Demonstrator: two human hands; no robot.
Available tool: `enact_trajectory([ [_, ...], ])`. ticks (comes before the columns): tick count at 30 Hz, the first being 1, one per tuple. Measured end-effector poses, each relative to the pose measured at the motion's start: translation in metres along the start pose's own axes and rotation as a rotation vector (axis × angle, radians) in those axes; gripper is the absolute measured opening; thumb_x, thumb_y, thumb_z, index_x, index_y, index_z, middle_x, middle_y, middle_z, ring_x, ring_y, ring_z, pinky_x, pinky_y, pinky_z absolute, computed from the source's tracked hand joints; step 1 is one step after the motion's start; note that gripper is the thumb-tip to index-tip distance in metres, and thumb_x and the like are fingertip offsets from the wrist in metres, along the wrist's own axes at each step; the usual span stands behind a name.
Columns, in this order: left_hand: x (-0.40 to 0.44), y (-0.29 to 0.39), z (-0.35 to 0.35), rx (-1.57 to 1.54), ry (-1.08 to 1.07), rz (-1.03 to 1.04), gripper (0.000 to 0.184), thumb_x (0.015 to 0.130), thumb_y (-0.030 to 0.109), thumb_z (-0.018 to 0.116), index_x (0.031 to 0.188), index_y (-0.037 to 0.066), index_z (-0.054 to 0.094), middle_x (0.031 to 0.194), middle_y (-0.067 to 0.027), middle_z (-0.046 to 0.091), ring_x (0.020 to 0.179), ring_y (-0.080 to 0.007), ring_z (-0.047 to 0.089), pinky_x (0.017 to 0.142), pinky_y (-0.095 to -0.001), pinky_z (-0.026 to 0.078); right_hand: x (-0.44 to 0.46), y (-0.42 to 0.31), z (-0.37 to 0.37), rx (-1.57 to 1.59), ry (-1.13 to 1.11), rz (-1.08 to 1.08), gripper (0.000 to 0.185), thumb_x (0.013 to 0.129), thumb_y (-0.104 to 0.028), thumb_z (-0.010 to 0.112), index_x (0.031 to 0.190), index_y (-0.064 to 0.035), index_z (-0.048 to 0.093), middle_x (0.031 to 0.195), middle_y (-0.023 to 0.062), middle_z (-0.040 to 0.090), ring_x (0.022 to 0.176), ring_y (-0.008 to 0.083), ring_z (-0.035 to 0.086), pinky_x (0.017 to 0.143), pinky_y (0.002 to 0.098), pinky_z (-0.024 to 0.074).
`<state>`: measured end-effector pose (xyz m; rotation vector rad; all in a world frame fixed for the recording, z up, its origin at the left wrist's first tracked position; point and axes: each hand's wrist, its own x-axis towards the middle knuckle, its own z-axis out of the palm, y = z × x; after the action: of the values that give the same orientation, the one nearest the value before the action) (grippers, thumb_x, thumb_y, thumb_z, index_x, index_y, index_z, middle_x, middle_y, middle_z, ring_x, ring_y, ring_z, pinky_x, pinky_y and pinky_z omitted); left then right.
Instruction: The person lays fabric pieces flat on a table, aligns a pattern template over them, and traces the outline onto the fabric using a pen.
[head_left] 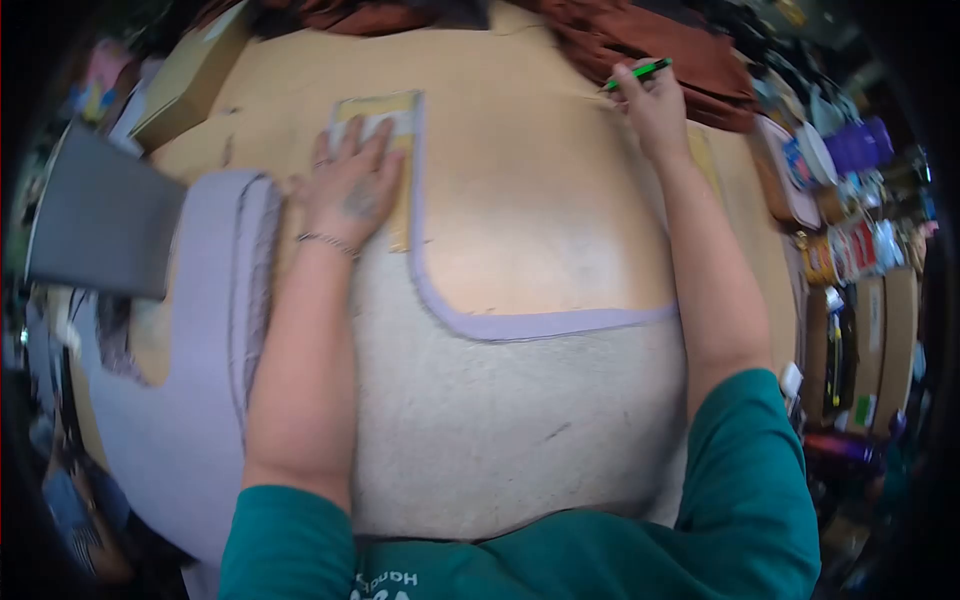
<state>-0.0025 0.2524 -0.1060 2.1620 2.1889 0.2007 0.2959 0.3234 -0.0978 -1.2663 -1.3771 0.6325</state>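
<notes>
My left hand (352,190) lies flat, fingers spread, on the upper left arm of a large grey pattern piece (520,420) edged there with yellow tape (399,225). A lavender fabric strip (540,325) shows from under the pattern along its curved inner edge. Up at the right, my right hand (652,110) pinches a green pen (640,74) with a dark end, held above the tan table (530,190). The pattern's right arm is partly hidden by my right forearm.
At the left lies a stack of cut lavender fabric (180,430) beside a dark grey panel (105,215) and a cardboard box (190,85). Brown cloth (690,65) is heaped at the back. A purple container (860,146), a pink tray (785,175) and cardboard boxes (880,340) line the right.
</notes>
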Motion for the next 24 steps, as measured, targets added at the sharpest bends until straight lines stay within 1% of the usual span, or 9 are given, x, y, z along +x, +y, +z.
enact_trajectory([
  [1,-0.001,-0.001,0.002,-0.010,0.005,0.006,0.045,0.084,0.044,0.031,0.125,0.027,0.034,0.135,-0.0010,0.024,0.125,-0.0306,0.016,0.091,-0.0638,0.014,-0.020,-0.018,0.036,0.111,-0.041,0.069,0.015,0.080,-0.012,0.055,0.081,-0.0032,0.042,0.064,0.0039,0.052,0.056,0.0086,0.051,0.049,0.0230,0.0424],
  [3,-0.003,-0.002,0.002,-0.045,0.007,-0.003,0.045,0.084,0.043,0.031,0.125,0.027,0.034,0.135,-0.0018,0.023,0.125,-0.0306,0.016,0.092,-0.0631,0.014,-0.038,-0.020,0.095,0.251,-0.213,0.138,0.015,0.079,-0.013,0.055,0.081,-0.0025,0.044,0.066,0.0062,0.055,0.059,0.0127,0.055,0.053,0.0255,0.0439],
  [6,-0.002,-0.001,-0.001,-0.085,0.014,0.009,0.045,0.084,0.043,0.031,0.125,0.027,0.034,0.136,-0.0027,0.022,0.125,-0.0308,0.014,0.093,-0.0624,0.013,-0.031,-0.014,0.156,0.098,-0.122,-0.040,0.017,0.077,-0.015,0.056,0.081,-0.0009,0.046,0.070,0.0106,0.057,0.063,0.0196,0.057,0.058,0.0294,0.0451],
  [9,-0.002,-0.003,0.000,-0.103,0.019,0.011,0.045,0.084,0.043,0.032,0.126,0.027,0.033,0.136,-0.0027,0.021,0.125,-0.0312,0.014,0.093,-0.0625,0.012,-0.023,-0.018,0.173,-0.004,-0.055,-0.034,0.020,0.076,-0.017,0.057,0.080,-0.0005,0.047,0.073,0.0137,0.059,0.067,0.0244,0.058,0.063,0.0321,0.0449],
  [12,-0.002,-0.005,0.005,-0.114,0.029,0.013,0.045,0.083,0.044,0.031,0.126,0.029,0.032,0.136,-0.0018,0.021,0.126,-0.0309,0.013,0.092,-0.0633,0.012,-0.034,-0.034,0.168,-0.102,-0.084,-0.054,0.019,0.076,-0.017,0.057,0.081,-0.0016,0.047,0.073,0.0153,0.058,0.067,0.0284,0.057,0.063,0.0333,0.0446],
  [17,-0.001,-0.007,0.006,-0.124,0.042,0.018,0.045,0.083,0.045,0.032,0.126,0.029,0.032,0.136,-0.0010,0.021,0.125,-0.0313,0.014,0.092,-0.0630,0.012,-0.120,-0.083,0.139,-0.287,-0.292,-0.283,0.013,0.075,-0.010,0.056,0.080,-0.0025,0.047,0.070,0.0168,0.052,0.066,0.0343,0.051,0.059,0.0385,0.0423],
  [20,-0.001,-0.007,0.005,-0.093,0.035,0.013,0.046,0.083,0.046,0.032,0.126,0.030,0.031,0.136,0.0003,0.021,0.125,-0.0309,0.015,0.092,-0.0628,0.014,-0.180,-0.102,0.109,-0.226,-0.480,-0.396,0.011,0.072,-0.005,0.056,0.077,-0.0035,0.047,0.071,0.0139,0.050,0.067,0.0322,0.050,0.062,0.0370,0.0416],
  [21,-0.001,-0.005,0.004,-0.074,0.021,0.000,0.046,0.083,0.046,0.031,0.126,0.030,0.031,0.136,0.0005,0.021,0.126,-0.0301,0.015,0.092,-0.0626,0.014,-0.192,-0.106,0.097,-0.217,-0.538,-0.410,0.012,0.071,-0.004,0.056,0.077,-0.0038,0.046,0.072,0.0130,0.051,0.068,0.0313,0.049,0.063,0.0361,0.0415],
  [24,0.000,-0.002,0.000,-0.016,-0.027,-0.002,0.047,0.083,0.046,0.030,0.127,0.029,0.031,0.136,0.0016,0.021,0.126,-0.0280,0.015,0.092,-0.0626,0.015,-0.208,-0.106,0.046,-0.207,-0.585,-0.272,0.014,0.071,-0.003,0.056,0.080,-0.0040,0.046,0.072,0.0120,0.050,0.068,0.0297,0.049,0.064,0.0343,0.0414],
])
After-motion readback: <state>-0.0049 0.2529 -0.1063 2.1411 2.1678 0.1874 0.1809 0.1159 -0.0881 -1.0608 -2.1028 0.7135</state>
